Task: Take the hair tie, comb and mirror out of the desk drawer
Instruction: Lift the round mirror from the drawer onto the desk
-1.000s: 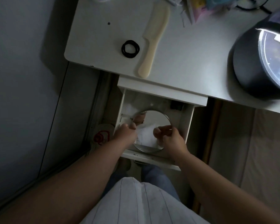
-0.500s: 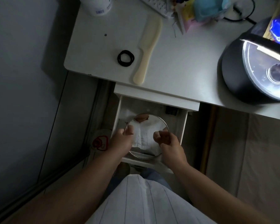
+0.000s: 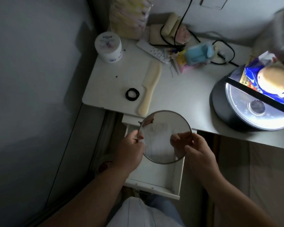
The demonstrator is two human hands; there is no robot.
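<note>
dim corner, grey wall to the outside of the left hand (image 3: 129, 149), white tabletop (image 3: 184, 95) beyond both hands.

item: mirror (image 3: 166, 136), round, metal-rimmed. pinched at its rim on opposite sides, left hand closed on one edge, right hand (image 3: 197, 151) closed on the other. lifted clear above the open drawer (image 3: 154, 182), far rim over the tabletop's near edge, face tilted up.

item: hair tie (image 3: 132, 94), black, flat on the tabletop, ahead of the left hand.

item: comb (image 3: 149, 87), cream, just beside the hair tie, handle end near the tabletop edge, just ahead of the mirror's far rim.

status: judged nearly done; hair tie and comb already out, mirror out of the drawer but not yet set down. visible drawer floor bare.

clearance: bare tabletop ahead of the right hand, between comb and dark round appliance (image 3: 252, 108) far out to that hand's side. clutter of jar (image 3: 108, 46), power strip (image 3: 150, 50) and packets (image 3: 198, 54) well beyond, at the back. comb handle closest obstacle.
</note>
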